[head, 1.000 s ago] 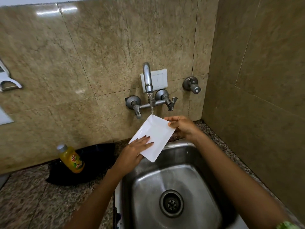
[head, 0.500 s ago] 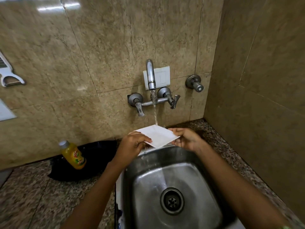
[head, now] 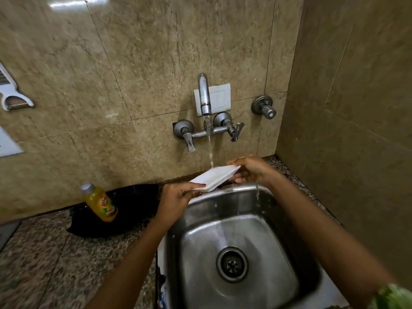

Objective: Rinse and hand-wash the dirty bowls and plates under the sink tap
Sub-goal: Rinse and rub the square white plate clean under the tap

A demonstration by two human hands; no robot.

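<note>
Water from the tap (head: pixel 204 97) strikes the far edge of the plate (head: pixel 214 177), which I hold nearly flat over the sink (head: pixel 225 192) rim at 12 o'clock so the stream sheets across it and drains into the basin. My left hand (head: pixel 176 197) pinches the near corner at 8 o'clock of the plate; my right hand (head: pixel 250 169) grips the opposite corner at 2 o'clock, fingers curled under. Two corners keep the wet plate from slipping. The bottle (head: pixel 100 202) stands at 9 o'clock, within reach, I judge, for soaping.
</note>
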